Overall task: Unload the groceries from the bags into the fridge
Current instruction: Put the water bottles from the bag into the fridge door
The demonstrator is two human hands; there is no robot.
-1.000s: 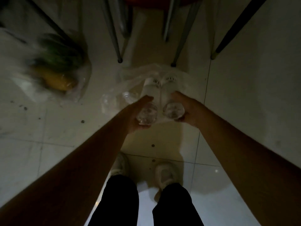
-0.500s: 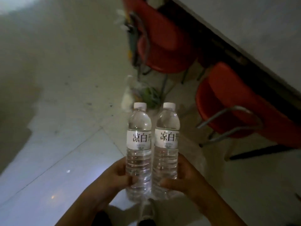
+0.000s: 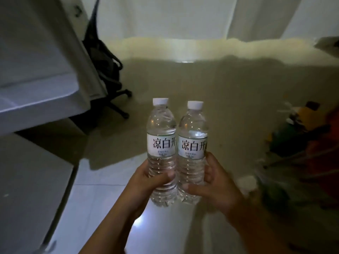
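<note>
The room is dim, with a pale tiled floor [image 3: 102, 198] catching a patch of light below me and a white curtain [image 3: 165, 17] hanging along the far side. At the left edge of the head view stands what I take for the fridge [image 3: 36, 70], white and blurred; I can't tell whether its door is open. Behind it a black office chair [image 3: 106, 70] sits on the floor. Off to the right, low on the floor, is a blurred heap of bags [image 3: 293, 136] with green and yellow things inside, too smeared to name.

I carry two water bottles upright in front of me, side by side and touching. My left hand [image 3: 145, 182] is closed around the lower ribbed part of the left bottle [image 3: 161, 143], thumb across the front. My right hand [image 3: 216, 187] grips the right bottle [image 3: 192, 147] the same way, below its white label. Both have their white caps on.

They look full, so I judge them fairly heavy for one hand each. The thin ribbed plastic will give under a hard squeeze, and it may be slick. The ribbed waist below the label is the sound place to hold; the neck would do for setting them on a shelf.
</note>
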